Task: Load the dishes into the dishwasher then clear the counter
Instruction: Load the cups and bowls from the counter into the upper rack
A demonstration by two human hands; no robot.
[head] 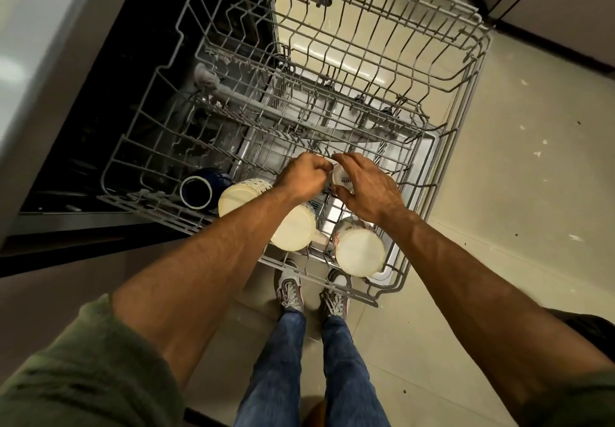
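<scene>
Head view, centre: left grip (304, 177) and right grip (366, 190) clasp a white cup (343, 178). Its upside-down print reads "ISTA".

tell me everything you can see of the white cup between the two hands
The white cup looks like glossy ceramic, with dark printed letters that read upside down, so it seems inverted. Only a small patch shows: the left hand grips its left side, and the right hand curls its fingers over it, thumb beneath. It is low in the wire rack, beyond a cream mug. Whether it rests on the wires cannot be told.
</scene>
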